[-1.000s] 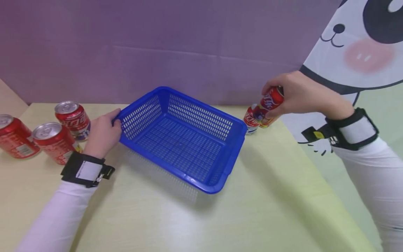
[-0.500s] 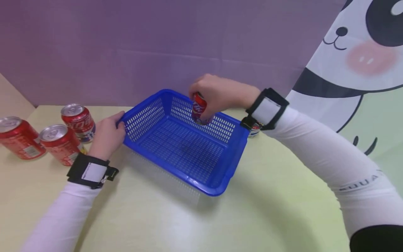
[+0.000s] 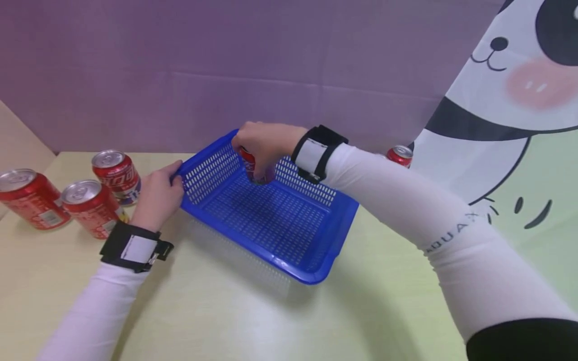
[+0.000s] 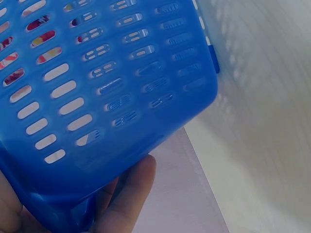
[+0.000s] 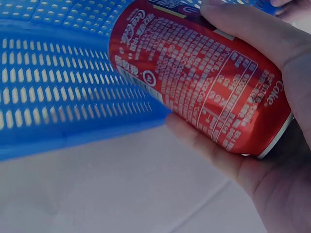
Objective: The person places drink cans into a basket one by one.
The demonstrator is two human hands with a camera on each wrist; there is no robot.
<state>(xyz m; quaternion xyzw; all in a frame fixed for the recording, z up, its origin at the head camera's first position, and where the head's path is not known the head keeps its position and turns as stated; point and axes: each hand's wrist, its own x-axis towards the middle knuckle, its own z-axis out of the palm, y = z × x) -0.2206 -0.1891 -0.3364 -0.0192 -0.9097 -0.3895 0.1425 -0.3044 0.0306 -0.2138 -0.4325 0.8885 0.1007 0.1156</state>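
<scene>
My left hand (image 3: 155, 198) grips the left corner of a blue plastic basket (image 3: 300, 276) with slotted sides. In the left wrist view, fingers (image 4: 129, 201) curl under the basket's rim, and red cans show through the slots of its wall (image 4: 160, 116). My right hand (image 3: 266, 143) reaches over the basket's far side and grips a red Coca-Cola can (image 5: 194, 82) by its upper part. In the head view the can hangs tilted inside the far left corner, above the basket floor, partly covered by the hand. No other can shows in the basket.
Three red cans stand left of the basket: one at the far left (image 3: 33, 200), one nearer (image 3: 92, 208) and one behind (image 3: 118, 175). At the back right another red can (image 3: 399, 155) shows beyond my right sleeve. A purple cloth (image 3: 203, 100) hangs behind the table.
My right hand has carried the Coca-Cola can leftward from the back right of the table into the basket's far left part. My left hand has kept its grip on the basket.
</scene>
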